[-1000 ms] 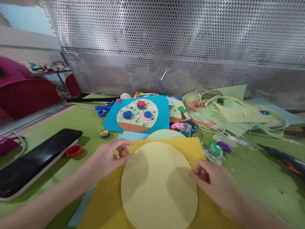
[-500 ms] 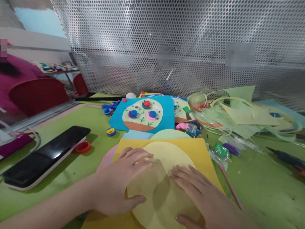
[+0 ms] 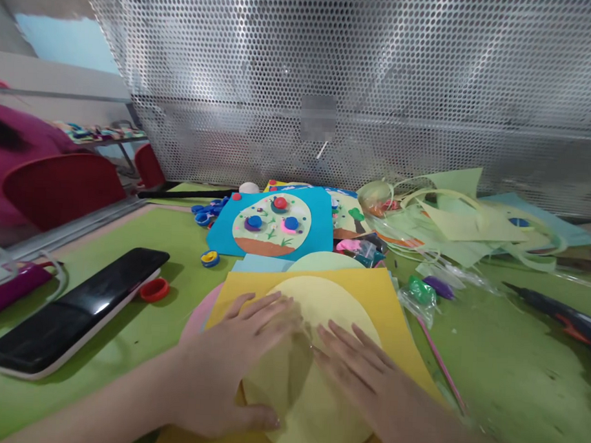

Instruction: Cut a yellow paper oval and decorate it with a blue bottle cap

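A pale yellow paper circle (image 3: 313, 403) lies on a deeper yellow sheet of paper (image 3: 394, 309) in front of me. My left hand (image 3: 222, 367) is spread over the circle's left side, with the fingertips near its middle and the thumb lower down. Flat on the right side rests my right hand (image 3: 362, 372), its fingers stretched out and pointing up and left; its thumb is hidden. Neither hand grips anything. Under the yellow sheet, edges of a pink paper (image 3: 200, 315), a light blue paper (image 3: 258, 264) and a pale green circle (image 3: 323, 261) stick out.
Behind stands a blue card (image 3: 319, 229) with a decorated circle. To the left lie a long black-topped case (image 3: 83, 311) and a red ring-shaped cap (image 3: 154, 290). Paper scraps (image 3: 460, 214), a pink stick (image 3: 443, 365) and a dark pointed tool (image 3: 554, 308) are on the right.
My right hand has slid left, closer to my left hand, and its thumb has gone out of sight. The view has shifted slightly right. The paper circle stays on the yellow sheet.
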A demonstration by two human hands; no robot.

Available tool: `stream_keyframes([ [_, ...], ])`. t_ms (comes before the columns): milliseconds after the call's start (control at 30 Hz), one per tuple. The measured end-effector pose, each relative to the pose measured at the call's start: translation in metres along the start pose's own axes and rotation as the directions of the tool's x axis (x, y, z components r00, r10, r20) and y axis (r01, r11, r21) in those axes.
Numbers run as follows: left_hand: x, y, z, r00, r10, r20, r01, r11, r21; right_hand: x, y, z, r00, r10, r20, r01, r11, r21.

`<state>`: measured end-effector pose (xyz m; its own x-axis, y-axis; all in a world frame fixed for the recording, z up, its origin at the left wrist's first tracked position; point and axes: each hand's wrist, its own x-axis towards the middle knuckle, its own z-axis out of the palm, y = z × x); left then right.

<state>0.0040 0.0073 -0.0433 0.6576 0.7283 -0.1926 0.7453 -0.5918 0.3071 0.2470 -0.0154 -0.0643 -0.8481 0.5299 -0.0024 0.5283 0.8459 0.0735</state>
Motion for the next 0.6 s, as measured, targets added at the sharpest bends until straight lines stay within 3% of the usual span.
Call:
stream_keyframes([
  [67,-0.002,-0.001,0.001,1.000,0.008,0.004,-0.008,1.000,0.003,0.000,0.000,0.003,0.998,-0.050,0.030,0.053,0.995,-0.080],
  [133,-0.006,-0.005,0.001,0.998,0.003,-0.062,-0.003,1.000,-0.002,-0.002,-0.001,0.005,0.995,-0.095,0.017,0.096,0.988,-0.120],
  [233,-0.017,-0.016,-0.006,0.992,0.033,-0.120,-0.034,0.999,-0.007,-0.004,-0.003,0.007,0.982,-0.169,-0.089,0.154,0.977,-0.149],
  [300,-0.023,-0.022,-0.016,0.975,0.068,-0.210,-0.063,0.998,0.027,-0.004,-0.007,0.007,0.968,-0.223,-0.117,0.199,0.961,-0.191],
  [367,-0.026,-0.024,-0.023,0.932,0.082,-0.353,-0.061,0.996,0.070,-0.001,-0.012,0.005,0.957,-0.274,-0.091,0.246,0.939,-0.239],
  [400,-0.025,-0.023,-0.025,0.926,0.081,-0.368,-0.057,0.995,0.077,0.000,-0.014,0.005,0.954,-0.291,-0.076,0.263,0.928,-0.263],
  [433,-0.024,-0.022,-0.024,0.941,0.078,-0.330,-0.057,0.996,0.072,0.001,-0.015,0.004,0.950,-0.305,-0.067,0.274,0.917,-0.290],
  [533,-0.017,-0.013,-0.016,0.998,0.053,-0.038,-0.052,0.998,0.022,0.004,-0.017,0.004,0.938,-0.340,-0.072,0.290,0.881,-0.374],
  [600,-0.013,-0.009,-0.011,0.999,0.044,0.002,-0.044,0.999,0.020,0.004,-0.016,0.008,0.930,-0.359,-0.072,0.303,0.864,-0.402],
])
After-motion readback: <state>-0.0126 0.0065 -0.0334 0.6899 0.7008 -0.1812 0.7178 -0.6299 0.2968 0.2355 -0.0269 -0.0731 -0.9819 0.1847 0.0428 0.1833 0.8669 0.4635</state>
